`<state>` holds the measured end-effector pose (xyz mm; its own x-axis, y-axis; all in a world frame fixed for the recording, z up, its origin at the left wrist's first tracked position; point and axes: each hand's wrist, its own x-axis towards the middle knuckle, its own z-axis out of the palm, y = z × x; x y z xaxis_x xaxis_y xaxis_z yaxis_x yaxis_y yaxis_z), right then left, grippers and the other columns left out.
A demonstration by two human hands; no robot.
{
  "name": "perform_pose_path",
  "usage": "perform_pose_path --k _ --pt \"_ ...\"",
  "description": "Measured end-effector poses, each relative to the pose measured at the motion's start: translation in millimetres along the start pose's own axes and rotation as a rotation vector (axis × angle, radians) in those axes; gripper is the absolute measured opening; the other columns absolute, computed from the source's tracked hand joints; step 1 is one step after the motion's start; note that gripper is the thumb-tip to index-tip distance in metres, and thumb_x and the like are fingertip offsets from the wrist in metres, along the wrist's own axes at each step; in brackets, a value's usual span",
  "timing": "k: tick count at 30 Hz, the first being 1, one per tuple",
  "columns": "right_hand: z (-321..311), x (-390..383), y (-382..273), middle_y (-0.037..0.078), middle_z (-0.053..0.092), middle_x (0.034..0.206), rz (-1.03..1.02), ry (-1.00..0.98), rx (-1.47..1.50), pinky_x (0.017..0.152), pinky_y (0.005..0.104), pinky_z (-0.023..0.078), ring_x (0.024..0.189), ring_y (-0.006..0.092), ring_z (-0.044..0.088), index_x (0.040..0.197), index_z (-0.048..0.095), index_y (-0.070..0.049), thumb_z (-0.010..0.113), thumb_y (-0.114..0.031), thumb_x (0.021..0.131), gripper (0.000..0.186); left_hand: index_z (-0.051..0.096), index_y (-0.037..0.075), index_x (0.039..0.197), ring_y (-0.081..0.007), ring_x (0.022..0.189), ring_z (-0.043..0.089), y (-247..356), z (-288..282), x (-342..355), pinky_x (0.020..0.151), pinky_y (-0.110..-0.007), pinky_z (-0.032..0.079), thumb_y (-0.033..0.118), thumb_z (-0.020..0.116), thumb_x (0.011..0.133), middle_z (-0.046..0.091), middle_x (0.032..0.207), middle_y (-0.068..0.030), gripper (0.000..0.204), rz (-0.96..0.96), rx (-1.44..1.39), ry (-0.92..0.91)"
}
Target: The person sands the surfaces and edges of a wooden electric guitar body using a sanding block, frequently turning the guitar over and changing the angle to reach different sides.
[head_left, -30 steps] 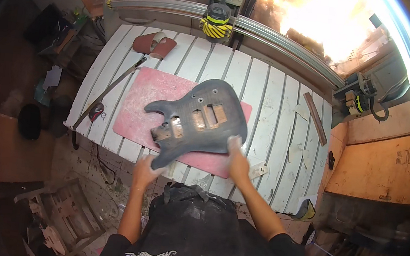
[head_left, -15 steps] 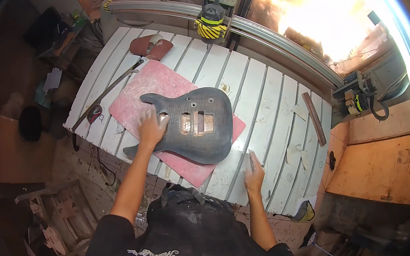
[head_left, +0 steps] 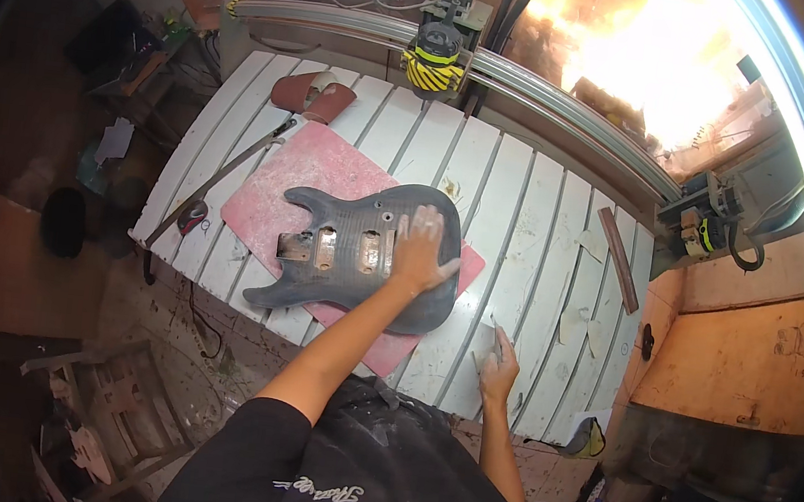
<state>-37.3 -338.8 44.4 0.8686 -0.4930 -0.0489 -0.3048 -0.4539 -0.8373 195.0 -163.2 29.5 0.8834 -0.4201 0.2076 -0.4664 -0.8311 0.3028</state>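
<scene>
My left hand (head_left: 419, 251) lies spread on the right part of a dark, weathered-looking guitar body (head_left: 331, 278), which has several cut cavities and holes. The body rests on a dusty pink mat (head_left: 268, 178) turned diagonally on a white slatted table (head_left: 547, 227). My right hand (head_left: 497, 363) is just above the table, right of the mat, fingers extended and apart and dusted pale, with nothing clearly held. Both forearms come in from the lower edge.
Curved reddish pieces (head_left: 291, 92) lie at the back left, a long bar (head_left: 234, 175) and small red-black object (head_left: 192, 217) at left, a wood strip (head_left: 617, 259) and scraps (head_left: 575, 328) at right. A gantry rail (head_left: 555, 100) carries machine heads (head_left: 431, 66) behind.
Both hands have left the body's lower edge. The body and mat have turned, and my left hand has moved right across the body. My right hand now hovers right of the mat.
</scene>
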Motion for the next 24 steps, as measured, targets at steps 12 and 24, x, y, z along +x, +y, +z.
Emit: perform_pose_path --k 12,24 --pt "-7 10 11 0.022 0.066 0.138 0.102 0.099 0.083 0.119 0.037 0.039 0.135 0.0313 0.059 0.138 0.063 0.003 0.044 0.009 0.077 0.065 0.041 -0.003 0.155 -0.0379 0.156 0.026 -12 -11 25 0.127 -0.058 0.015 0.067 0.055 0.094 0.036 0.165 -0.022 0.094 -0.198 0.025 -0.022" --pt "48 77 -12 0.021 0.068 0.135 0.109 0.015 0.236 0.115 0.0367 0.042 0.131 0.0292 0.062 0.136 0.063 0.005 0.053 -0.002 0.089 0.049 0.043 0.004 0.156 -0.0326 0.155 0.03 40 -14 -58 0.126 -0.055 0.019 0.058 0.064 0.092 0.041 0.162 -0.0172 0.087 0.296 -0.112 -0.208"
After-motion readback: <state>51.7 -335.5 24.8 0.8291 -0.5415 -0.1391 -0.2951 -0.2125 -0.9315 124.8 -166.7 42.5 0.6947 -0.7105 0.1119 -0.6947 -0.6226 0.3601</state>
